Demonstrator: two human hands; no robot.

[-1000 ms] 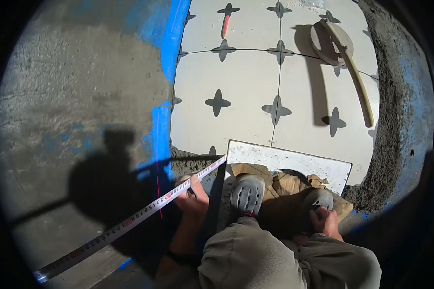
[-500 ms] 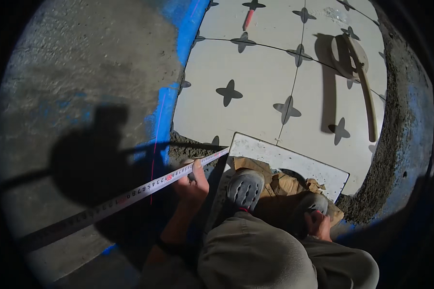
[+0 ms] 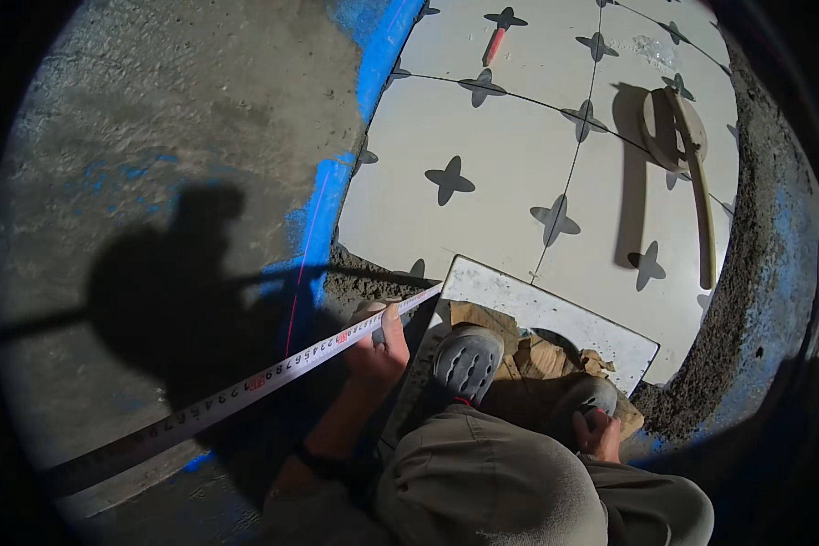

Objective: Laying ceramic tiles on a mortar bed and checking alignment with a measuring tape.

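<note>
My left hand (image 3: 379,350) is closed on an extended tape measure (image 3: 293,364), its thumb over the blade, which runs from the lower left up to the corner of a speckled white board or slab (image 3: 546,314). My right hand (image 3: 599,437) is low beside my right grey clog (image 3: 588,400), fingers curled around something small and reddish that I cannot make out. My left clog (image 3: 464,362) rests on crumpled brown cardboard (image 3: 487,317) on that slab, which has a dark curved opening partly showing.
Cream floor tiles (image 3: 446,227) with dark cross motifs carry a red-handled tool (image 3: 494,47), a round disc (image 3: 657,123) and a long curved wooden strip (image 3: 699,209). Rough mortar (image 3: 705,373) edges them at right; blue paint (image 3: 387,50) with a red line borders concrete (image 3: 109,118) at left.
The view has shifted, so the tiles appear further right. My left hand with the tape sits a little higher in the picture; the tape still meets the slab's corner.
</note>
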